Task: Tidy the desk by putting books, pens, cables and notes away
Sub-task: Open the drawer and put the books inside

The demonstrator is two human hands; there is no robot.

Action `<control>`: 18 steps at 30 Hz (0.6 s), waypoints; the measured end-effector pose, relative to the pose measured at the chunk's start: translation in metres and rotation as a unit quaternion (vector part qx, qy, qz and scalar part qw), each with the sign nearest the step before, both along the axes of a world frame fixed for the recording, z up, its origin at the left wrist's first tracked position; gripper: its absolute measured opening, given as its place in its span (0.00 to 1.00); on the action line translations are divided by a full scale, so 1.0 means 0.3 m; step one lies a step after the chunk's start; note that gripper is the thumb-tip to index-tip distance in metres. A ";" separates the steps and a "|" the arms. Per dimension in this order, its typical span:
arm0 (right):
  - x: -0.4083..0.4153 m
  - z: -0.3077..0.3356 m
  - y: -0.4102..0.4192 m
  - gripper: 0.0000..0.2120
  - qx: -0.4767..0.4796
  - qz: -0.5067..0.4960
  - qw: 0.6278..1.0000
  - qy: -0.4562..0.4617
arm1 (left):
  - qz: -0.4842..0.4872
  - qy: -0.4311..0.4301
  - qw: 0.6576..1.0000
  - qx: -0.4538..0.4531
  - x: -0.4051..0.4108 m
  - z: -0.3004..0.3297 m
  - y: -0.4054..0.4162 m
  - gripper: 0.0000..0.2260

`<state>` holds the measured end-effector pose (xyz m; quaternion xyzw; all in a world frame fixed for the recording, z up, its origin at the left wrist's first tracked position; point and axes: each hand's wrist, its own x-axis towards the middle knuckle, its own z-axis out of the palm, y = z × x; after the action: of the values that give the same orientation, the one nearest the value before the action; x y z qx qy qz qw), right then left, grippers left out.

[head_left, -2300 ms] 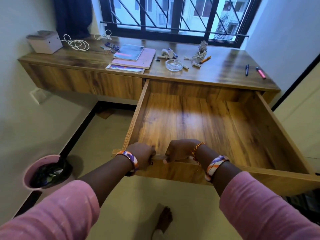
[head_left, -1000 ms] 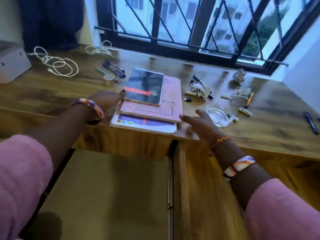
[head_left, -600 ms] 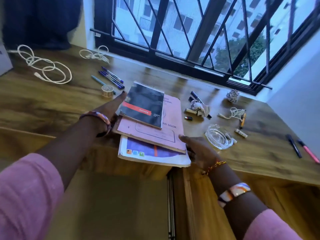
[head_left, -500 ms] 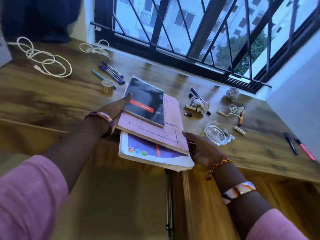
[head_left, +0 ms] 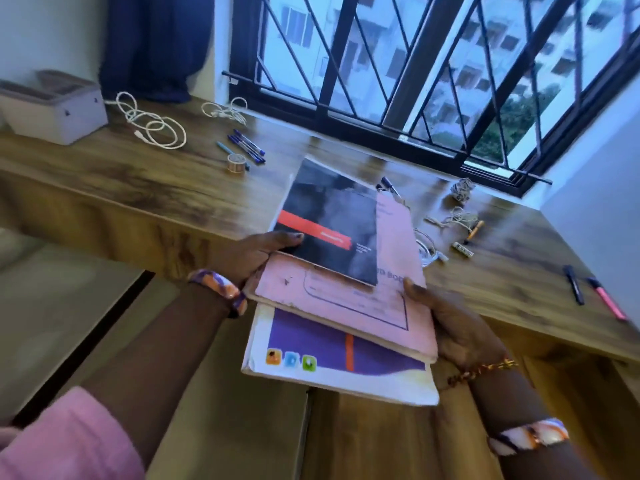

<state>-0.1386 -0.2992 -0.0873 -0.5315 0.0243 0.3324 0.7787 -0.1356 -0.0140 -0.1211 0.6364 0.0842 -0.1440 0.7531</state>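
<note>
A stack of three books is lifted off the wooden desk and held over the open drawer: a black book with a red band on top, a pink record book under it, a white and purple book at the bottom. My left hand grips the stack's left edge, thumb on the black cover. My right hand grips the right edge, thumb on the pink cover. Blue pens, a white cable and a second cable lie on the desk.
A grey box stands far left. A tape roll, a crumpled note, a tangled cord, an orange pen, a black marker and a pink highlighter lie on the desk. A barred window runs behind.
Both hands left the drawer front, reached to the book stack, took hold of its sides and lifted it off the desk toward me, over the open drawer.
</note>
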 end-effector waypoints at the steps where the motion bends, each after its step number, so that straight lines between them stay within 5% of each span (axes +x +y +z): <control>1: -0.040 0.013 -0.051 0.43 -0.011 0.012 1.000 -0.015 | 0.009 -0.011 1.000 -0.004 -0.044 0.013 -0.046 0.11; 7: -0.279 0.005 -0.438 0.41 -0.033 0.006 0.999 -0.027 | 0.005 -0.003 0.996 -0.092 -0.357 0.088 -0.488 0.07; 13: -0.482 -0.043 -0.729 0.42 -0.075 -0.014 0.997 0.006 | 0.011 0.101 0.994 -0.031 -0.544 -0.036 -0.761 0.06; 18: -0.523 -0.155 -0.755 0.12 -0.131 -0.047 0.988 0.065 | 0.064 0.180 0.981 0.035 -0.596 -0.130 -0.825 0.10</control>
<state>-0.2954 -0.5258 -0.1338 -0.6043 0.1434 0.3229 0.7141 -0.3146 -0.2613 -0.1602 0.6197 0.2638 -0.2045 0.7104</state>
